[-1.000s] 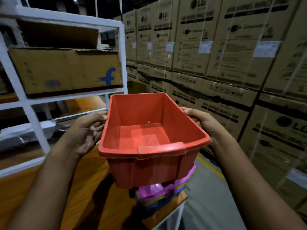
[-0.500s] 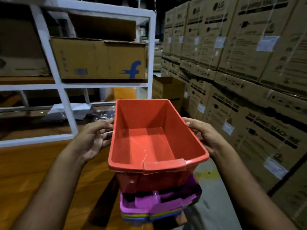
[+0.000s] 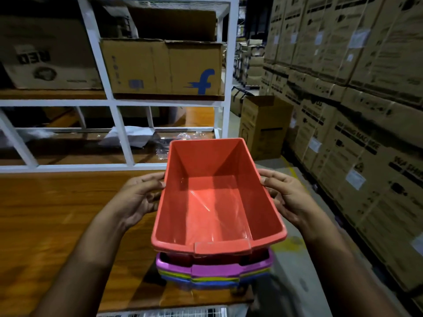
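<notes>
Two hands, one load: the left hand (image 3: 137, 200) and the right hand (image 3: 290, 197) clasp the red bin (image 3: 212, 202) from opposite long sides, so it hangs roughly level between them.
Left grasp: thumb laid at the rim, fingers curled against the outer wall.
Right grasp: thumb on the rim, the other fingers wrapped down the outer wall; neither hand is slack.
Why held so: a matched grip at mid-length likely stops the empty bin tipping and lets it go down straight.
Bin against the grip: its walls fill the gap between the palms; its lipped near end juts toward the person, past both wrists.
Directly under the grip: the stack of bins (image 3: 215, 269), purple on top, then yellow-green, then blue. The red rim sits just above the purple rim; whether it is fully seated I cannot tell.
Why there: the bins probably nest to save room, at the near corner of the wooden table (image 3: 57, 213), which spreads out to the left of the left hand.
Beyond the fingertips: a white rack (image 3: 160, 103) with white wrapping (image 3: 130, 137) on its low shelf and a cardboard box (image 3: 164, 67) higher up.
Right of the grip, farther off: an open carton (image 3: 263, 126) on the floor, then a wall of cartons (image 3: 366, 110).
</notes>
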{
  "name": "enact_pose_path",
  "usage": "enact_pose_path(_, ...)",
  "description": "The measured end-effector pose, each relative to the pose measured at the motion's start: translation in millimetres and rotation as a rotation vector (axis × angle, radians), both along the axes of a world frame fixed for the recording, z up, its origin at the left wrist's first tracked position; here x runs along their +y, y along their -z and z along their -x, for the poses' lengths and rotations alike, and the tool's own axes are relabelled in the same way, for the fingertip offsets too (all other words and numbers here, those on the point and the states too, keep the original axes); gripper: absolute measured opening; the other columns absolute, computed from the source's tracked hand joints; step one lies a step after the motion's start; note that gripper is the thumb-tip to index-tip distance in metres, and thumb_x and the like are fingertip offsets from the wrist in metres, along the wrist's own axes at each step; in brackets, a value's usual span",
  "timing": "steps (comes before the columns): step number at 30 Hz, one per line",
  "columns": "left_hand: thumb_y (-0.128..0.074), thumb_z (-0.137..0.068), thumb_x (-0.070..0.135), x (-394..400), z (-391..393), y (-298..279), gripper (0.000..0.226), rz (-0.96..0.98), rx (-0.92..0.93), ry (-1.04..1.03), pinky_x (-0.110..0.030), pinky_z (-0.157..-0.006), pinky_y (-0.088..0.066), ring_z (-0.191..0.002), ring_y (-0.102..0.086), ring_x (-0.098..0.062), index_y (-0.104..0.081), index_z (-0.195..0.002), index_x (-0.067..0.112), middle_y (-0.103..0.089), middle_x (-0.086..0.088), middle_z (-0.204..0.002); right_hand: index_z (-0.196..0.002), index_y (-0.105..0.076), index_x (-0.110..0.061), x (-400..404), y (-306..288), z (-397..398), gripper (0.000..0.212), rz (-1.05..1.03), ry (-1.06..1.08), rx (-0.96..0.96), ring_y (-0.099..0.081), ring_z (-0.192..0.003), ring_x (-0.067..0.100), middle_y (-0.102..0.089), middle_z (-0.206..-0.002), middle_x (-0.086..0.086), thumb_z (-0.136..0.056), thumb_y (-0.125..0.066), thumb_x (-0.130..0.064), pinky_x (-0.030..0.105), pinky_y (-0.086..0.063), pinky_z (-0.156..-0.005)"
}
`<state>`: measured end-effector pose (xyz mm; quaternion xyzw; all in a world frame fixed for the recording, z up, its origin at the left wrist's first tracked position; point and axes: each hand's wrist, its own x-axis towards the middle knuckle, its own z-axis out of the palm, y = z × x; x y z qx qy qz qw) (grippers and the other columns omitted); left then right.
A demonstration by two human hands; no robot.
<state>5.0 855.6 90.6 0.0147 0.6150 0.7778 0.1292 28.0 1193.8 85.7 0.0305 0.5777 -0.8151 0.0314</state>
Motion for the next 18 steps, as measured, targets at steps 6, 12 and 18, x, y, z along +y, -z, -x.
enact_pose_path(6, -0.056, -0.088, -0.002, 7.6, 3.6, 22.3, 0.032, 0.126, -0.087, -0.078, -0.024, -0.055, -0.054, -0.063, -0.067, -0.01, -0.068, -0.116, 0.003, -0.074, -0.007, -0.086, -0.116, -0.063, 0.007, 2.9, 23.6, -0.9, 0.029, -0.075, 0.024, -0.078, -0.06, -0.055, 0.014, -0.067, -0.084, 0.016, -0.087, -0.06, 0.006, 0.026, -0.057, -0.053)
enact_pose_path(12, -0.057, -0.089, -0.003, 9.2, 3.5, 32.4, 0.028, 0.222, -0.11, -0.08, -0.024, -0.049, -0.054, -0.06, -0.068, -0.01, -0.071, -0.11, 0.008, -0.074, -0.006, -0.082, -0.111, -0.066, 0.002, 6.8, 37.1, -3.1, 0.027, -0.203, 0.023, -0.103, -0.063, -0.072, 0.023, -0.07, -0.09, 0.017, -0.085, -0.064, 0.005, 0.03, -0.059, -0.064)
enact_pose_path(18, -0.058, -0.088, 0.0, 9.1, 1.2, 34.4, 0.028, 0.292, -0.118, -0.088, -0.026, -0.049, -0.053, -0.065, -0.069, -0.012, -0.072, -0.11, 0.012, -0.074, -0.009, -0.087, -0.111, -0.066, -0.001, 5.7, 39.3, -3.5, 0.029, -0.248, 0.033, -0.117, -0.061, -0.076, 0.026, -0.067, -0.086, 0.016, -0.083, -0.065, 0.006, 0.032, -0.059, -0.065)
